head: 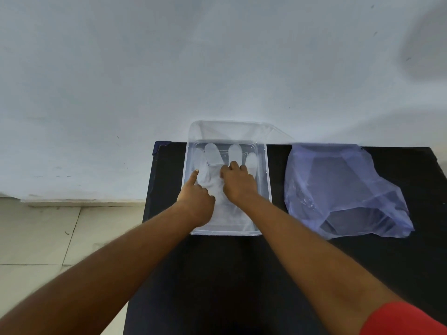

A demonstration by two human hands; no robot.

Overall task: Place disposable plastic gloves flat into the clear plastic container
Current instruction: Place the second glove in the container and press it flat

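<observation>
- A clear plastic container (263,170) sits on a black counter (217,274), its far end at the back edge, against a pale wall.
- A thin, see-through glove (212,153) lies inside on the container floor, fingers pointing to 12 o'clock, cuff toward 6 o'clock.
- The left hand (197,201) is at the glove's 8 o'clock side; its grip is mostly curled, with only the forefinger stretched out and its tip pressing the film near the glove's thumb.
- The right hand (239,183) rests on the palm of the glove, fingers bent and bunched together, tips pressing down where the glove's fingers begin; whether it pinches any film I cannot tell.
- A bluish plastic bag (343,187) lies crumpled at 3 o'clock, near the container but apart from it.
- The glove looks nearly weightless, limp and slippery, likely to cling, wrinkle or lift with the hands.
- Best handled by flat pressure from the palm outward toward fingers and cuff, or a light pinch at the cuff edge to pull it straight.
</observation>
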